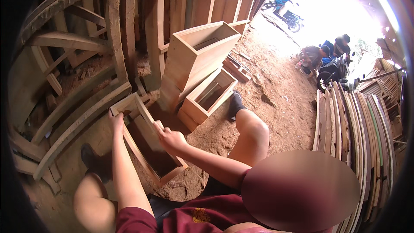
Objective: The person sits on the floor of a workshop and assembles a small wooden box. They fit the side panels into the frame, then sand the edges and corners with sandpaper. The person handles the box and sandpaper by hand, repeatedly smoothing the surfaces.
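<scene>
Between my legs, an open wooden drawer box [174, 173] rests low at a slant, its long sides running away from me. My left hand [116, 121] has its fingers closed around the box's far left corner. Over the right long side curls my right hand [170, 140], gripping the edge about midway. The inside of the box lies in shadow, so I cannot tell whether it has a bottom panel.
Beyond it stand a tall stack of wooden drawer boxes [185, 62] and a lower pair [196, 113]. Curved timber frames [82, 125] crowd the left; stacked boards [355, 133] line the right. A person [311, 56] crouches by a motorcycle [330, 73]. Sawdust-like dirt [286, 112] covers the ground.
</scene>
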A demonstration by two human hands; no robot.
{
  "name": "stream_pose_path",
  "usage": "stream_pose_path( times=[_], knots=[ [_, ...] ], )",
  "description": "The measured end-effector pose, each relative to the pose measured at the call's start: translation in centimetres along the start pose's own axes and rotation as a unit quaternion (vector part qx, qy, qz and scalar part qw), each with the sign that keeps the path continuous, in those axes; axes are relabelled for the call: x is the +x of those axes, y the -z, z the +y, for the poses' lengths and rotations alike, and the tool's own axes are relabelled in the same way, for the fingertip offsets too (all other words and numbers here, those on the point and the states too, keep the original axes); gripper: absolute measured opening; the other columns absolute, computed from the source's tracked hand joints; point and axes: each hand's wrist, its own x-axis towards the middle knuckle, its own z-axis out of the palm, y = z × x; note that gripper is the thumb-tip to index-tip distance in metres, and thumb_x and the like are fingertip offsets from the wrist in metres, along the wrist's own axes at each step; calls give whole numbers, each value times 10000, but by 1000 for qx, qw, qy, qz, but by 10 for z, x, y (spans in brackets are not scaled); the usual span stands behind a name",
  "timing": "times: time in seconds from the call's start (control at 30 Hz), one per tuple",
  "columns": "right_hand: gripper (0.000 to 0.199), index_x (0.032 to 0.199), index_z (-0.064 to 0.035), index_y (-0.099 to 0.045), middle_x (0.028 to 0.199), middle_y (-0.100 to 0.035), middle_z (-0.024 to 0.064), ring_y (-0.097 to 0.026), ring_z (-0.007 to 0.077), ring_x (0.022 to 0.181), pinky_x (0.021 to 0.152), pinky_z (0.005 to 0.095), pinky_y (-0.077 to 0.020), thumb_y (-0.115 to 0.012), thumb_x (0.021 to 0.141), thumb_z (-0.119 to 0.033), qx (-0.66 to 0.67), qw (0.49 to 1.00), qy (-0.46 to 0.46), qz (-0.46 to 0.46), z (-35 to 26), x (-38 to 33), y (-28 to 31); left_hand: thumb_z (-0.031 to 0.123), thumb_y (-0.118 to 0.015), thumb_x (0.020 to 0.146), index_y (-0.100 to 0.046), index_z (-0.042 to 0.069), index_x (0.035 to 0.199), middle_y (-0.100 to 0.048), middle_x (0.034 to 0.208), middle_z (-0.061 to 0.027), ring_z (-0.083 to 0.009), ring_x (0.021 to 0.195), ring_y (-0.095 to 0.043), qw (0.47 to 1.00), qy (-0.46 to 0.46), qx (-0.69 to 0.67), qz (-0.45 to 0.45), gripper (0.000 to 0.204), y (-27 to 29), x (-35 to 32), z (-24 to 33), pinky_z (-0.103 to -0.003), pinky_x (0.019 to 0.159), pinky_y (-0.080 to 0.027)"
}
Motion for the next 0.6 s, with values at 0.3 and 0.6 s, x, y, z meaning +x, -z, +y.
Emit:
stream_pose_path(
  times=[0.3,0.6],
  knots=[
    [691,1586,-51,-202,964,-662,197,-715,291,755,553,406,-557,-493,1002,-279,-8,1000,-6,-11,0,44,1,37,-586,825,-432,-62,1432,-598,1319,-208,-293,1193,-601,999,-18,-31,3,634,-4,4,-6,-354,1014,-459],
    [672,1544,-65,-232,954,-662,177,-726,312,729,510,430,-570,-519,946,-180,-19,996,12,-86,-16,-24,35,169,-682,808,-512,-21,1370,-647,1280,-203,-312,1167,-636,997,-29,26,63,617,17,13,-33,-397,971,-499]
  ],
)
